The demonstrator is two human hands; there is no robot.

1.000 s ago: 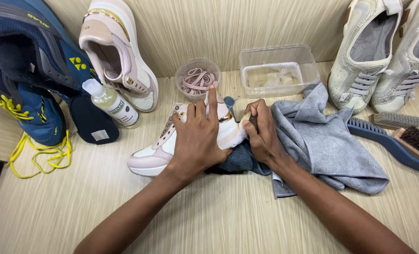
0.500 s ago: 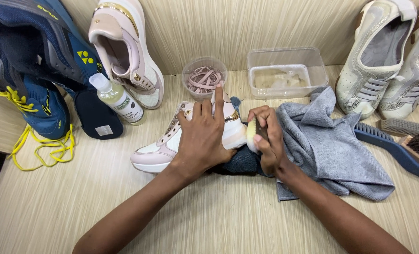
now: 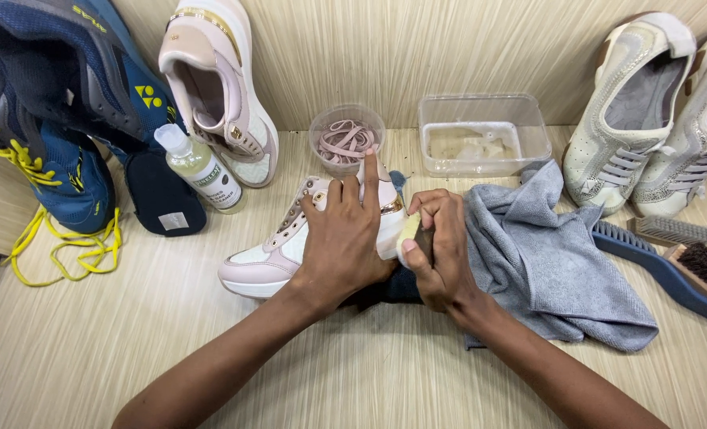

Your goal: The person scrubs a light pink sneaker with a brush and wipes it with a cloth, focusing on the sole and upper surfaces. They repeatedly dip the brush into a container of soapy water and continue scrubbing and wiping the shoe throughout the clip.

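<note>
Pink-and-white sneaker (image 3: 270,256) lies on its side on the pale wood-grain tabletop (image 3: 210,357), toe to the left, heel resting against a dark blue cloth (image 3: 393,286). Left hand (image 3: 341,242) lies flat over the upper with fingers spread and index finger extended, pressing the shoe down so that it appears steadied against sliding. Right hand (image 3: 441,250) has its fingers curled tightly around a small brush (image 3: 410,232) (only its pale, foamy end shows past the fingers), whose tip touches the heel of the shoe. Grey microfibre cloth (image 3: 552,262) lies crumpled just to the right, touching the right wrist, within easy reach. Further right, a blue-handled brush (image 3: 655,258) and a wooden brush with dark bristles (image 3: 706,270) lie side by side. Behind the hands stand a round tub of pink laces (image 3: 345,139) and a clear rectangular container (image 3: 484,131) holding cloudy liquid. To the left, a clear bottle of pale liquid (image 3: 198,171) leans near a dark insole (image 3: 163,199). Against the back wall rest the matching pink sneaker (image 3: 218,87), blue shoes with yellow laces (image 3: 52,119) and a pair of cream shoes (image 3: 655,111).
</note>
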